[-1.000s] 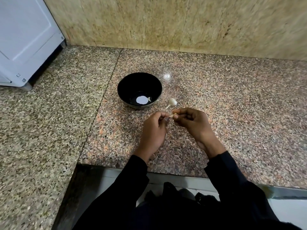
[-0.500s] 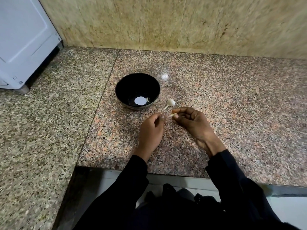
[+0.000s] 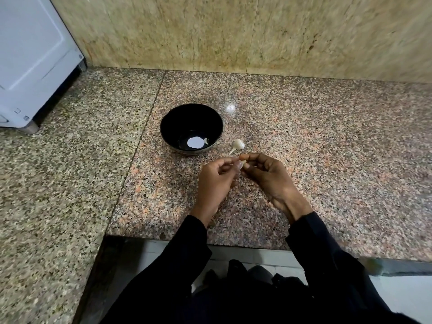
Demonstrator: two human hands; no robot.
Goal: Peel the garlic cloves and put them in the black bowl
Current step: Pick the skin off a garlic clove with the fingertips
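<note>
At the far left stands a white appliance, with one metal foot on the speckled granite counter. Behind the counter rises a beige stone wall.

Further to the right, near the middle of the counter, sits the black bowl. Inside it, on the bottom, there is a round bright reflection, and just beside this a small pale piece that looks like a peeled clove; it is too small to say for sure.

Just to the right of the bowl, not touching it, an unpeeled garlic clove lies on the counter, its thin tail pointing toward the person.

In front of this clove the two hands meet above the counter. The left hand has its fingers curled, and its fingertips touch a second garlic clove. The right hand pinches this same clove between thumb and forefinger, the other fingers bent under. Only a small pale part of the clove shows between the fingertips, so I cannot tell how much skin is on it.

Both arms wear black sleeves, which come from the bottom edge.
</note>
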